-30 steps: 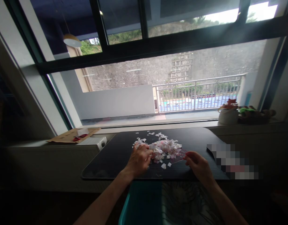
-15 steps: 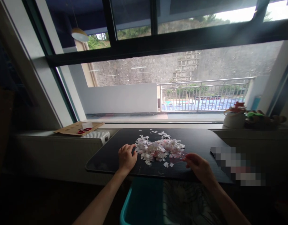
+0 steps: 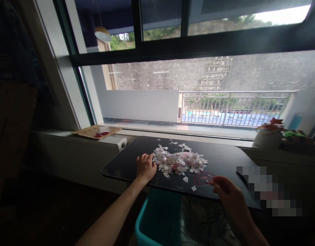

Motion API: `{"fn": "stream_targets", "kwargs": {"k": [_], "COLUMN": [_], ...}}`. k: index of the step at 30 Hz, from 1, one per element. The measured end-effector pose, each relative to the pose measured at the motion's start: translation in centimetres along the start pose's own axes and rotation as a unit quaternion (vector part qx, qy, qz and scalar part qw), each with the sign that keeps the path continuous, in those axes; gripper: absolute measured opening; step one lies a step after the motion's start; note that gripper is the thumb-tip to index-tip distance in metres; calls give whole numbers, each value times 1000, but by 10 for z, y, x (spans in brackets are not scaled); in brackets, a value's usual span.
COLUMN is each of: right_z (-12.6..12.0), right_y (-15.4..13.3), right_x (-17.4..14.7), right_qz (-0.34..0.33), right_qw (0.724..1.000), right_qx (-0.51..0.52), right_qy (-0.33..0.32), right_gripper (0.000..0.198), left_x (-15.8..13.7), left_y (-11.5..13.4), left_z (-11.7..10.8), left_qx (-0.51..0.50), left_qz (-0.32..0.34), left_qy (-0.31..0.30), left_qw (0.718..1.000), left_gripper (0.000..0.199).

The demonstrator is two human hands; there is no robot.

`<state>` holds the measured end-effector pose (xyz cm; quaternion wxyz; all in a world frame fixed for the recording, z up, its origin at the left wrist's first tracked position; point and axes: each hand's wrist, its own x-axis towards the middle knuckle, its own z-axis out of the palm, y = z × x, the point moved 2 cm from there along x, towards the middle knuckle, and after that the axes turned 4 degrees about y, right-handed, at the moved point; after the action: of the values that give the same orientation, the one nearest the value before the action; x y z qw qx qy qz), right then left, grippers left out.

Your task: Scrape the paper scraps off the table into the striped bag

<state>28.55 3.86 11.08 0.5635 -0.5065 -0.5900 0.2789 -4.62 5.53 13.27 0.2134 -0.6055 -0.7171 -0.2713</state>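
A loose heap of small cut paper pieces (image 3: pixel 179 161), white with some pinkish ones, lies on the dark tabletop (image 3: pixel 121 160). My left hand (image 3: pixel 146 167) rests at the heap's left edge, fingers apart and slightly curved, holding nothing I can see. Between thumb and fingers, my right hand (image 3: pixel 229 189) pinches the edge of a thin, see-through round piece with a pinkish rim (image 3: pixel 203 178). It is held just in front of the heap's right end, near the table's front edge. A few stray paper squares (image 3: pixel 194 188) lie by it.
Below the table's front edge stands a teal plastic bin (image 3: pixel 140 218), beside patterned cloth (image 3: pixel 195 218). Red-handled scissors (image 3: pixel 101 134) lie on brown paper (image 3: pixel 83 133) at the sill. A white pot (image 3: pixel 268 137) stands right. A pixelated patch covers the table's right edge.
The view has swung left. My right hand has drawn the see-through piece away from the heap, toward me, so more of it shows. My left hand stays at the heap's left edge.
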Motion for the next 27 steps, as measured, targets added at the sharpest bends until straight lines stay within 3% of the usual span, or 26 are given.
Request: {"fn": "stream_targets", "kwargs": {"k": [6,13,16,22,27], "right_z": [2,-15,-7,24,11], "right_y": [0,-7,-12,-11,-7], "right_x": [-5,-22,-19,-4,-9], "right_qz": [-29,-81,-108,-123,-109], "right_qw": [998,987,984,983,981], "right_qx": [-58,-135,-138,-131,-162], "right_qy": [-3,34,31,-36,-11], "right_gripper": [28,25,24,26,24], "left_x": [-1,-3,-2,-3,-3], "left_y": [2,3,3,3,3], "left_z": [-2,-2,-2,-2,-1], "left_qx": [4,4,3,3,4], "left_qz": [-8,-8,-6,-6,-6], "left_qy": [3,6,6,7,5], "left_qw": [1000,1000,1000,1000,1000], "left_gripper": [35,37,38,37,37]}}
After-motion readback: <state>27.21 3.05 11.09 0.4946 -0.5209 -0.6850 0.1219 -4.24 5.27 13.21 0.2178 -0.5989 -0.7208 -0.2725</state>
